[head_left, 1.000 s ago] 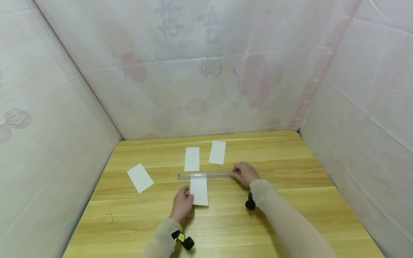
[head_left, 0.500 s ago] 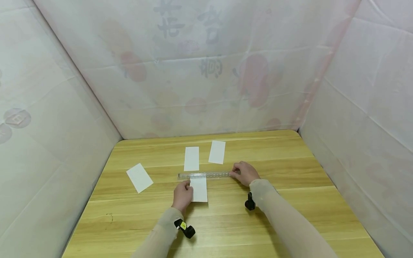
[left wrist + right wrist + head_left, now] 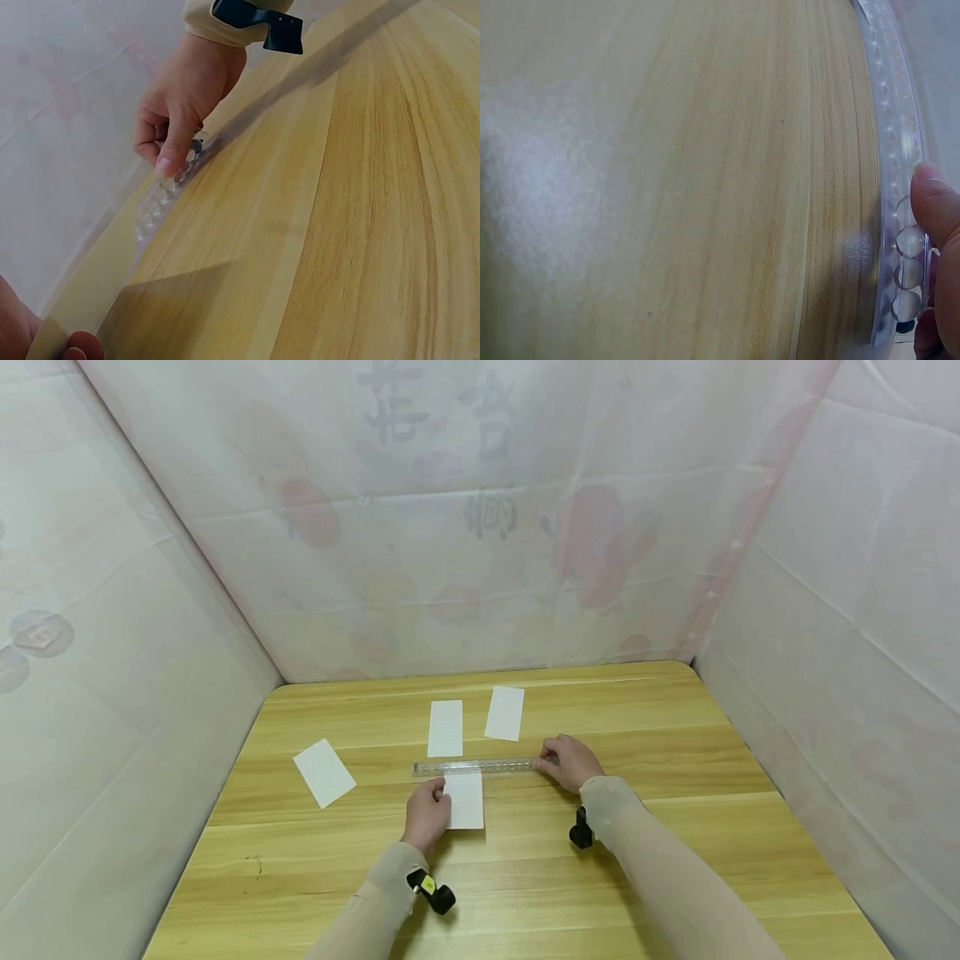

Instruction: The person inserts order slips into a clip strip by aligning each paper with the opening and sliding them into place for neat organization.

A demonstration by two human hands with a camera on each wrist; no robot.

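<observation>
In the head view, my left hand (image 3: 427, 814) pinches a white paper card (image 3: 465, 799) by its left edge. The card's upper end meets a clear plastic ruler (image 3: 506, 766); whether it lies under or over it is hard to tell. In the left wrist view the card (image 3: 96, 289) stands up off the wood between thumb and fingers. My right hand (image 3: 573, 763) grips the ruler's right end. Up close, in the right wrist view, the ruler (image 3: 889, 112) carries a row of round shapes, and the right thumb (image 3: 934, 201) presses its side.
Two white cards, one upright (image 3: 446, 728) and one slightly turned (image 3: 505, 713), lie behind the ruler. A third loose card (image 3: 325, 773) lies askew at the left. The wooden table (image 3: 300, 877) is bordered by fabric walls (image 3: 480, 568) at the back and sides.
My left hand has moved a little forward, pushing its card toward the ruler, so the card's near edge sits farther away. The right hand and the ruler stay almost still.
</observation>
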